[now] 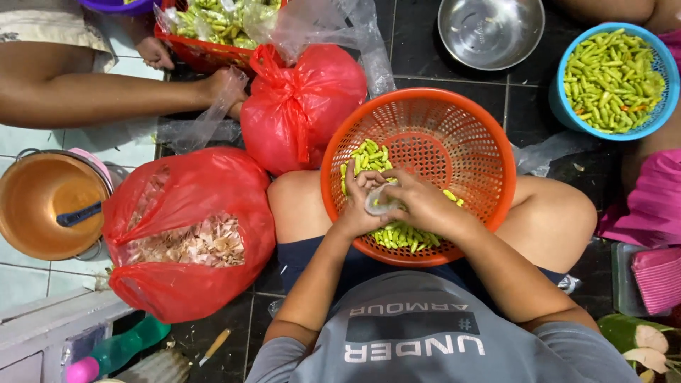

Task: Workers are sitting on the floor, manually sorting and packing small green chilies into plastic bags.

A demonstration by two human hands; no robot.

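From the head camera, the round orange perforated plastic basket (425, 135) rests on the person's lap, likely so the small green chilies (369, 159) stay within reach; both hands meet over it, the left hand (358, 202) and right hand (418, 202) each with its grip pinched on a small pale plastic bag (381, 201). Beside the left knee a red plastic bag (184, 284) lies open on the dark tiled floor (454, 74), holding dry peelings handily near
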